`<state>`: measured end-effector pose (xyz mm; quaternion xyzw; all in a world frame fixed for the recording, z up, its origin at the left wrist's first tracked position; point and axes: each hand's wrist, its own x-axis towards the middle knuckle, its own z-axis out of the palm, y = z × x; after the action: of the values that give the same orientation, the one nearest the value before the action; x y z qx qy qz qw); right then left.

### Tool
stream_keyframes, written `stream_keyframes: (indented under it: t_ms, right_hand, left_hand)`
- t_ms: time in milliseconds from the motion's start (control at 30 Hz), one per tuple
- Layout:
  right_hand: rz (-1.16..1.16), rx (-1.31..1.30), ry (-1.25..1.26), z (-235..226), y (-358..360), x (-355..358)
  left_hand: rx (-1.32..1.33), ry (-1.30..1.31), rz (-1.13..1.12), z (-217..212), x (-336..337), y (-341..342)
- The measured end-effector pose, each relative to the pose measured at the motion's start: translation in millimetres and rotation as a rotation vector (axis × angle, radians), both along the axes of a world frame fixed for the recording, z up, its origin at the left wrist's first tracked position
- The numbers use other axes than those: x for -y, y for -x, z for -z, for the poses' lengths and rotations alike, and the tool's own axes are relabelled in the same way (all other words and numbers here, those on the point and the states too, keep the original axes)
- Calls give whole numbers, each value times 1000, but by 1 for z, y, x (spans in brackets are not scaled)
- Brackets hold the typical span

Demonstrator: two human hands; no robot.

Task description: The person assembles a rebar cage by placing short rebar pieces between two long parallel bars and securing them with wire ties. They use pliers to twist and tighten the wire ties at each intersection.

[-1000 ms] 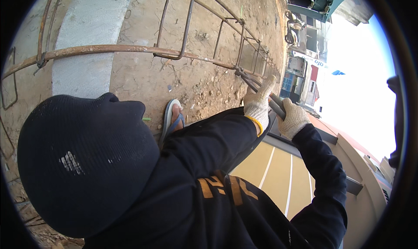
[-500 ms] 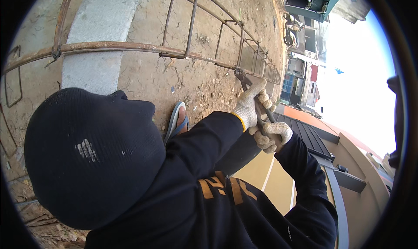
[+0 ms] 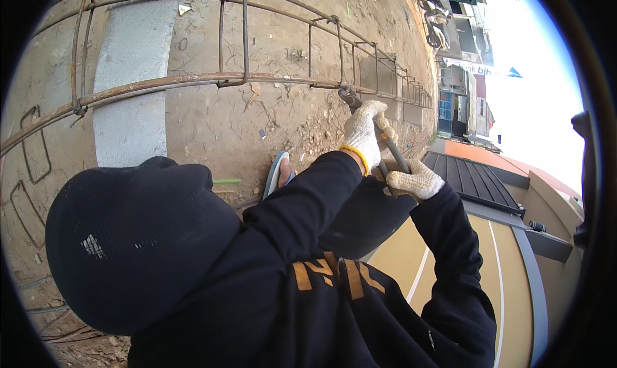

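Both hands are gloved in pale knit. The left hand (image 3: 365, 130) is the farther forward, closed, its back partly toward the camera and its fingers curled over on the right side. A yellow cuff (image 3: 357, 156) rings the wrist behind it, and the dark-sleeved left forearm (image 3: 315, 191) trails back and to the left. The right hand (image 3: 418, 180) is closed just behind and right of the left hand, apart from it. Behind the right hand, the right arm (image 3: 453, 259) runs back to a bent elbow.
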<state>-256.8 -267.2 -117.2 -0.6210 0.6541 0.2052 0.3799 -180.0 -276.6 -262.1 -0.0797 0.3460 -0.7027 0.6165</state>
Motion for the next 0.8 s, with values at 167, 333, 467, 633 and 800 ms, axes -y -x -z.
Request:
stream_keyframes:
  t_ms: [167,333,467,633,800]
  right_hand:
    - [173,72,-170,23,35,13]
    - [-709,-577,903,27,0,1]
    - [-683,-466,605,14,-8,-31]
    - [491,534,-87,23,10,-27]
    - [-411,-187,578,62,17,-14]
  left_hand:
    - [-24,49,-5,5,-10,-5]
    - [143,-70,30,-12,1,-4]
    - [100,29,-17,0,-4,-4]
    - [58,166,4,22,-8,1]
    - [105,121,-79,31,-11,12]
